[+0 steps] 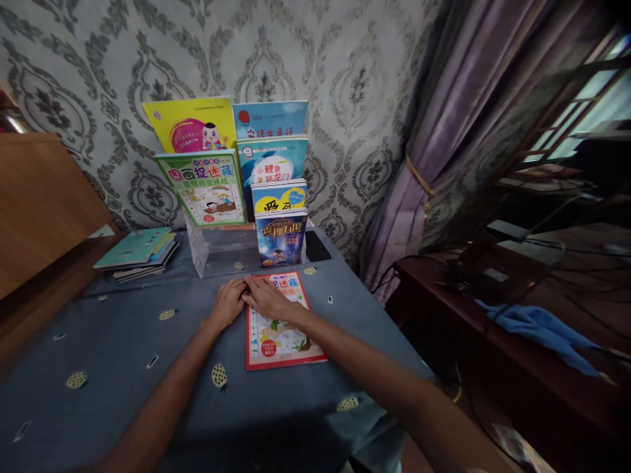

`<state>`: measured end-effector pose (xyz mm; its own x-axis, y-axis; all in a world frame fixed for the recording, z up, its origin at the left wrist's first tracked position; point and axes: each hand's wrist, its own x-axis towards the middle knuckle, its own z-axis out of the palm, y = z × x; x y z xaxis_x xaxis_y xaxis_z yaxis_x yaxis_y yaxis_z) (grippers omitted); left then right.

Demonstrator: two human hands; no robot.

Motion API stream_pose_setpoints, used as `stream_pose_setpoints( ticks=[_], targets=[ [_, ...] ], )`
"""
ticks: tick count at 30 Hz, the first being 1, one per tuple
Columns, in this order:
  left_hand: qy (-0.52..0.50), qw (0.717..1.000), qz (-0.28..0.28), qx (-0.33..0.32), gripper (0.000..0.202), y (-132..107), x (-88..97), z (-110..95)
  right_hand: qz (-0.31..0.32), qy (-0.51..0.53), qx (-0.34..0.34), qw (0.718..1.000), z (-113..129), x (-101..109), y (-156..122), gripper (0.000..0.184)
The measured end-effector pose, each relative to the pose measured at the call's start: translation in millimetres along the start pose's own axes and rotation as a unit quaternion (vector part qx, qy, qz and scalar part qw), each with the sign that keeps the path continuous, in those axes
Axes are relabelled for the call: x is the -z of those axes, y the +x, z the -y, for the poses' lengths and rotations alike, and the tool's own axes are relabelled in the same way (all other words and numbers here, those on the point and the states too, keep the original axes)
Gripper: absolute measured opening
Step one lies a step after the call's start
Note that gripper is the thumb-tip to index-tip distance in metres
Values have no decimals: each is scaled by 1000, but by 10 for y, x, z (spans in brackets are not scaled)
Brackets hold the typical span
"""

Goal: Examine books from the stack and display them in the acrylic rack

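A red-bordered picture book [286,355] lies flat on the table in front of the display rack. My right hand [269,299] rests palm down across its upper left part, covering some of the cover. Just left of the book, my left hand [229,303] lies on the cloth, its fingertips meeting those of my right hand near the book's upper left corner. Fingers on both hands are stretched out, and neither grasps anything. Behind them stands a clear acrylic rack [221,253]. It holds a green book [210,190], a yellow book [192,118] and a dark blue book [280,240], among others.
A stack of thin books [135,249] lies at the left, near a wooden board [44,190]. A black phone [317,246] is beside the rack. The patterned tablecloth [123,348] covers the table. To the right are a purple curtain [444,131] and a blue cloth [537,332].
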<state>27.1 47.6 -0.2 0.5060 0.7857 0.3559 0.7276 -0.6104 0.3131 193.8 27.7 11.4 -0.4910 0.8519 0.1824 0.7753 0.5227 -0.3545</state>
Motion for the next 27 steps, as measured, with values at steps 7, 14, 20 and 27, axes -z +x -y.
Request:
stream_pose_setpoints(
  ticks=[7, 14, 20, 27],
  targets=[
    [24, 999, 19, 43, 36, 6, 24, -62, -7, -31, -18, 999, -298, 170, -250, 48],
    [27, 998, 22, 47, 36, 5, 39, -89, -31, -19, -72, 997, -856, 352, -643, 47],
    [29, 999, 13, 36, 36, -16, 3, -70, -55, 13, -95, 994, -1086, 370, -753, 50],
    [80, 997, 11, 20, 34, 18, 18, -99, -74, 19, -82, 994, -1126, 322, -747, 50]
  ],
)
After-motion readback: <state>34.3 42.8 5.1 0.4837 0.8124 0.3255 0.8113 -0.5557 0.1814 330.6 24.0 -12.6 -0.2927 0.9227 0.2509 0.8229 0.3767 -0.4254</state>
